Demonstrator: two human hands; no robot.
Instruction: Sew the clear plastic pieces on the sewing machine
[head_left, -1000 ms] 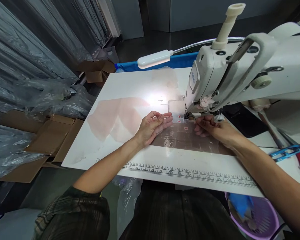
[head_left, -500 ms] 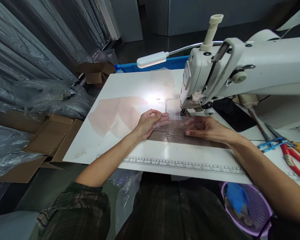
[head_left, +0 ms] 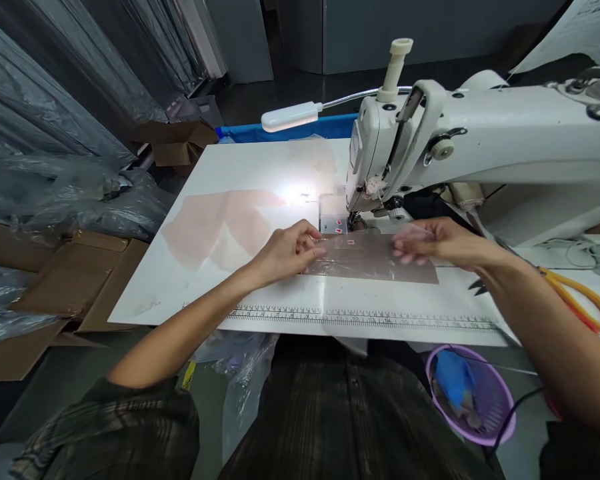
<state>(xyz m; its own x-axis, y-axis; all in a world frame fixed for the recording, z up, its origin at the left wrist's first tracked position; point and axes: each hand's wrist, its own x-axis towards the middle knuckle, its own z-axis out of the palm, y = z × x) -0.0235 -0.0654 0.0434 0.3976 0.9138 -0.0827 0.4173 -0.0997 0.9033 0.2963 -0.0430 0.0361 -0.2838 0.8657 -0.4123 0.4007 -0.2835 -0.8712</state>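
Observation:
A thin, brownish see-through plastic sheet [head_left: 370, 259] lies on the white sewing table, just in front of the sewing machine's presser foot [head_left: 354, 220]. My left hand [head_left: 295, 250] pinches its left end between thumb and fingers. Over the sheet's right part is my right hand [head_left: 430, 241], its fingers smeared by motion; a pale see-through patch shows at the fingertips, and I cannot make out whether it is held. Small red marks show on the metal needle plate [head_left: 330, 223].
The white sewing machine [head_left: 480, 133] fills the right side. Pinkish film pieces [head_left: 220, 217] lie at the left. Orange-handled scissors [head_left: 580, 300] rest at the right. A ruler strip [head_left: 340, 317] runs along the front edge; a purple basket [head_left: 503, 413] stands below. Cardboard boxes [head_left: 75, 273] sit beside the table.
My right hand has moved right, away from the presser foot. My left fingers, earlier stretched out, are now bent in a pinch on the sheet. The view has turned slightly right.

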